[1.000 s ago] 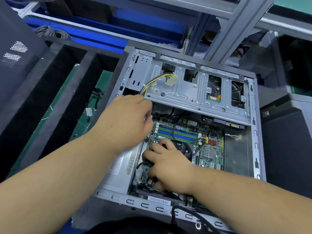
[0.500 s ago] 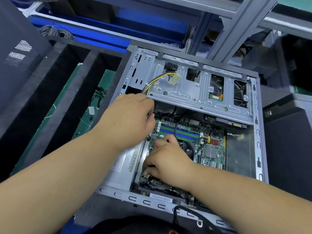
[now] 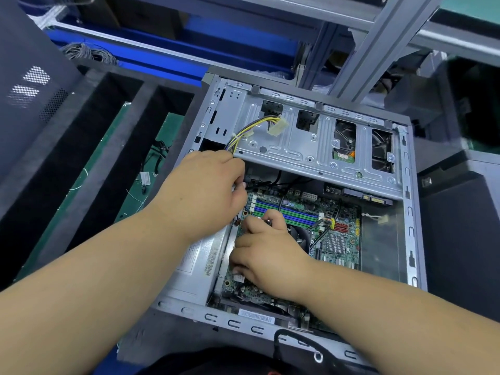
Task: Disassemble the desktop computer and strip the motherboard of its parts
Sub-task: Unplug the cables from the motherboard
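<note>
The open desktop case (image 3: 405, 212) lies flat, with the green motherboard (image 3: 341, 239) inside it. My left hand (image 3: 205, 190) reaches in at the board's upper left. Its fingers are curled where the yellow and black power cable bundle (image 3: 251, 128) runs down behind it. My right hand (image 3: 267, 255) lies on the left part of the board beside the dark CPU cooler (image 3: 300, 236). Its fingers are curled, the tips near a small white connector (image 3: 238, 277). What those fingers hold is hidden.
A metal drive cage (image 3: 311, 142) spans the case's far half. The silver power supply (image 3: 203, 258) sits left of the board. Dark foam trays (image 3: 89, 147) holding green boards stand to the left. A black cable (image 3: 297, 339) loops over the near case rim.
My right hand has slid off the CPU cooler toward the board's left edge. My left hand has stayed at the cable bundle.
</note>
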